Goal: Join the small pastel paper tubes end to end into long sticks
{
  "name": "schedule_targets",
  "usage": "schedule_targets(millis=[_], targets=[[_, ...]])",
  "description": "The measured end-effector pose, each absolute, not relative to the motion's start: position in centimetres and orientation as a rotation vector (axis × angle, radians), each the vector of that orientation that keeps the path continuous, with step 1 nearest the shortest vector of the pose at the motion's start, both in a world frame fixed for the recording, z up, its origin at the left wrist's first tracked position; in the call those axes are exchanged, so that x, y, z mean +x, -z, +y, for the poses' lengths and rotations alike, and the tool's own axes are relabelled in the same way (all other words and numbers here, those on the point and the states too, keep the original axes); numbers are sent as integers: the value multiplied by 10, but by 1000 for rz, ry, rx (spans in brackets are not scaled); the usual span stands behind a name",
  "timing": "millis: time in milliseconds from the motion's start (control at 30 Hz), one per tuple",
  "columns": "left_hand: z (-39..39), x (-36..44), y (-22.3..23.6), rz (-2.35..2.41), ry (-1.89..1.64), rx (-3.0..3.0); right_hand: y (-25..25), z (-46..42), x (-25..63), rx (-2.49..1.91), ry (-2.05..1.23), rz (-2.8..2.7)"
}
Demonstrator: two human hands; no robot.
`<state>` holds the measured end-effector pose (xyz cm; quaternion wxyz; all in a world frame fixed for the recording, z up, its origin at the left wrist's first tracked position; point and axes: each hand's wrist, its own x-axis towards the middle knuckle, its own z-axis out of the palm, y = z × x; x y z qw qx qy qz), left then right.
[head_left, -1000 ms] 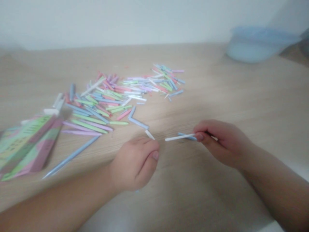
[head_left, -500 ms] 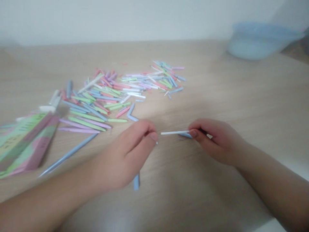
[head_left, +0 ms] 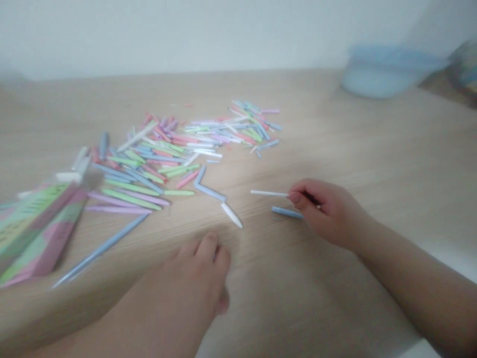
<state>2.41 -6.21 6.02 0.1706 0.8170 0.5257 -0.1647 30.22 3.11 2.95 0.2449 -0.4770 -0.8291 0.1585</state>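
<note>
Left to right, as your head camera sees it.

1. Striped green-and-pink paper packet (head_left: 37,236): at the lower left edge of the frame, blurred, well apart from both your hands.
2. Long blue paper strip (head_left: 100,251): lying on the wooden table (head_left: 298,114), just right of the packet, slanting above your left forearm.
3. Heap of pastel paper strips (head_left: 175,149): pink, green, lilac, blue and white, loosely scattered across the upper middle, well above your hands.
4. Bent blue paper strip (head_left: 208,191): at the heap's lower right edge, folded into a shallow V.
5. White tapered paper piece (head_left: 231,215): lying on the table between your hands, nearer your left hand. Half a second ago it was at your left fingertips.
6. Your left hand (head_left: 190,283): lower centre, blurred, fingers curled, now lower and apart from that piece. You cannot tell whether it holds anything.
7. White paper strip (head_left: 269,193): thin and straight, pinched at one end by your right hand (head_left: 330,214), right of centre, and pointing left.
8. Short blue paper strip (head_left: 286,213): on the table just below your right fingertips, now in full view.
9. Pale blue plastic container (head_left: 376,79): upper right, blurred.
</note>
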Motion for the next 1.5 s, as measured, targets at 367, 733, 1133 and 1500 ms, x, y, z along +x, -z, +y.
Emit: schedule_targets(millis=[367, 733, 1133, 1500], targets=[[-41, 20, -37, 1381, -186, 2160, 1, 61, 312, -1419, -373, -2287], [-16, 17, -7, 807, -540, 997, 5, 70, 301, -1390, -303, -2379], [-7, 13, -3, 695, -616, 683, -7, 51, 300, -1148, -188, -2309], [-8, 15, 6, 747, -564, 1130, -33, -2, 253, -779, -805, -2510]])
